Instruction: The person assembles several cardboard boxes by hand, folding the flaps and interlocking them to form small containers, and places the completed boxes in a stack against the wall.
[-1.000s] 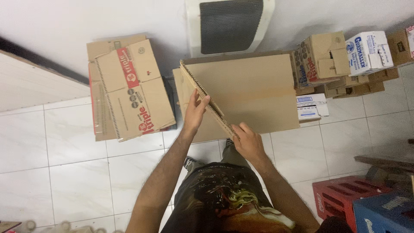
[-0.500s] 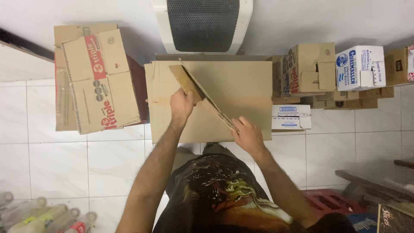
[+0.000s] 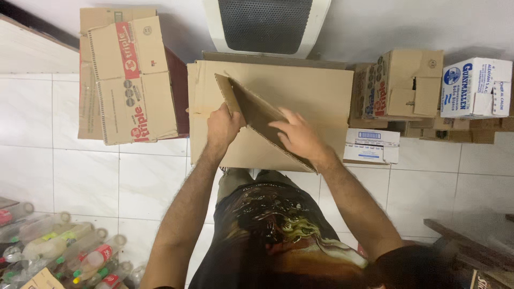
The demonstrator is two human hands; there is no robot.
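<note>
I have both hands on the flap (image 3: 257,115), a brown cardboard panel that rises at a slant from the flat carton (image 3: 316,91) lying on the white tiled floor (image 3: 80,176) against the wall, straight ahead at 12 o'clock from my body. My left hand (image 3: 224,127) grips the flap near its upper end at about 11 o'clock, fingers curled shut on the cardboard edge, thumb side toward me. My right hand (image 3: 299,136) lies on the flap's lower run at about 1 o'clock, fingers together and flat, pressing rather than pinching. To work this fold well, I judge it best to keep the right palm pinning the crease line while the left swings the free end, so the board bends along 1 straight score and does not buckle. I would keep the 2 hands well apart along the flap for even leverage. A printed flattened box (image 3: 128,80) leans at 10 o'clock, small cartons (image 3: 407,83) stack at 2 o'clock, a grey vent (image 3: 265,24) sits at 12, and plastic bottles (image 3: 59,249) crowd 8 o'clock, all clear of my reach.
</note>
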